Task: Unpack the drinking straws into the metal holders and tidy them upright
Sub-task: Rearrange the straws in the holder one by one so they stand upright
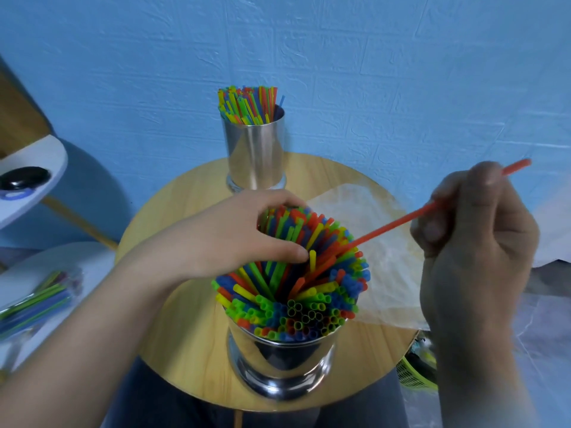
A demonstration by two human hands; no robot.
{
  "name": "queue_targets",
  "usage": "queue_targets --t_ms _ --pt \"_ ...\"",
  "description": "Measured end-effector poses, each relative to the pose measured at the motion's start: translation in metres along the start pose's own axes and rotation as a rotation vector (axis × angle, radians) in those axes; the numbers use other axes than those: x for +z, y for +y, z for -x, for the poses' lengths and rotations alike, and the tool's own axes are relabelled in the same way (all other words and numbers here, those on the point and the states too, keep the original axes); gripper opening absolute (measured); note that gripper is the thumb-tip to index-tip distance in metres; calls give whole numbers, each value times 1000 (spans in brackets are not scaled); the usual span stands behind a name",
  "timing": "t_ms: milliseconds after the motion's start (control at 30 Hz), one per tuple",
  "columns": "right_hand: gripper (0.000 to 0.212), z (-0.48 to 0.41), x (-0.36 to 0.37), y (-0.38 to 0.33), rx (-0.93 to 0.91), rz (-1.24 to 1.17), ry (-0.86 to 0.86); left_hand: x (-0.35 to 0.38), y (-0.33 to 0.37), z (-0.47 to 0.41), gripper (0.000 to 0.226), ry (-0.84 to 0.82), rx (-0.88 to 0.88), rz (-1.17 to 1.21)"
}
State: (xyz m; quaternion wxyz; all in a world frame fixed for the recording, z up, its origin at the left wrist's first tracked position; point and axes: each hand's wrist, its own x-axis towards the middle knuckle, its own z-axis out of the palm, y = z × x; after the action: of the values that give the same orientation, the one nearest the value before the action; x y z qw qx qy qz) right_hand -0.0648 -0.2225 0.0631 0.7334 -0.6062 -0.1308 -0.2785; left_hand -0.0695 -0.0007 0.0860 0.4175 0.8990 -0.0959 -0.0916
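Now two metal holders (279,362) (256,149), one orange straw (389,225) pinched in right grip (475,242), left grip (234,239) clasping straws (309,291).

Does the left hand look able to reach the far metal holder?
Probably yes. The left hand holds the straws in the near holder, and only bare table lies between it and the far holder. It would have to let go first; the right hand grips an orange straw.

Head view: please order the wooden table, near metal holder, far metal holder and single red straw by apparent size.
1. wooden table
2. near metal holder, though nearness to the camera may enlarge it
3. far metal holder
4. red straw, long but thinnest
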Motion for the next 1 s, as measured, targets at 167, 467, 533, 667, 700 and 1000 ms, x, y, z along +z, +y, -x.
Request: queue_targets --t_ms 167,467,533,667,700,1000 --pt "31 7 7 7 -47 273 -266 2 -3 0 30 80 -5 -71" --pt "17 6 3 14 104 425 -454 2 3 5 46 45 47 -48" --pt "13 5 3 15 103 474 -481 3 5 3 40 73 56 -41" --pt "24 6 4 20 152 550 -509 6 6 -2 25 160 62 -43" --pt "27 6 4 21 173 550 -525 6 6 -3 21 165 64 -38" --pt "18 2 0 18 249 427 -616 7 5 -4 12 153 96 24"
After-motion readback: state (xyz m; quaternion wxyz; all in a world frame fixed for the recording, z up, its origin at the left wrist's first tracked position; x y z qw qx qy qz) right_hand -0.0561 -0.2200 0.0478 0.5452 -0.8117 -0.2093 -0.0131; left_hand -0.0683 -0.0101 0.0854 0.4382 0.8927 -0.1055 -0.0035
